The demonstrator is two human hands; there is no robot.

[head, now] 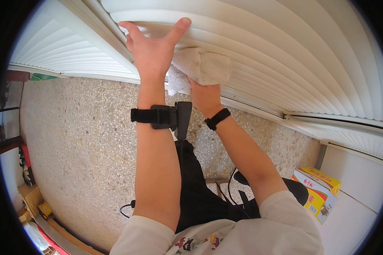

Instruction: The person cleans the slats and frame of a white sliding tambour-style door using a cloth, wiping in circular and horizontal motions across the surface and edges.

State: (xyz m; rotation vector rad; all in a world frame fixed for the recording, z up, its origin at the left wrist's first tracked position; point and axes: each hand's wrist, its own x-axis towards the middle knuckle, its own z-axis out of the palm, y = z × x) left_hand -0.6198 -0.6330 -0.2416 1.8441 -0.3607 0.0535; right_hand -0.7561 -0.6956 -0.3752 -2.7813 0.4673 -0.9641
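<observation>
In front of me stands a white slatted metal shutter (261, 54). My left hand (153, 51) rests near the shutter's left edge with thumb and fingers spread; it holds nothing. Lower and to its right, my right hand (206, 95) grips a whitish terry cloth (210, 65) that lies against the lower slats. The cloth is bunched and covers most of my right fingers. A black strap with a black device sits on my left forearm, and a black band is around my right wrist.
A speckled terrazzo floor (76, 127) lies below. A yellow and white printed carton (316, 188) stands at the lower right by a white wall. A cardboard box (31, 194) and other goods line the left side. Thin black cables hang by my legs. A metal post (99, 28) adjoins the shutter.
</observation>
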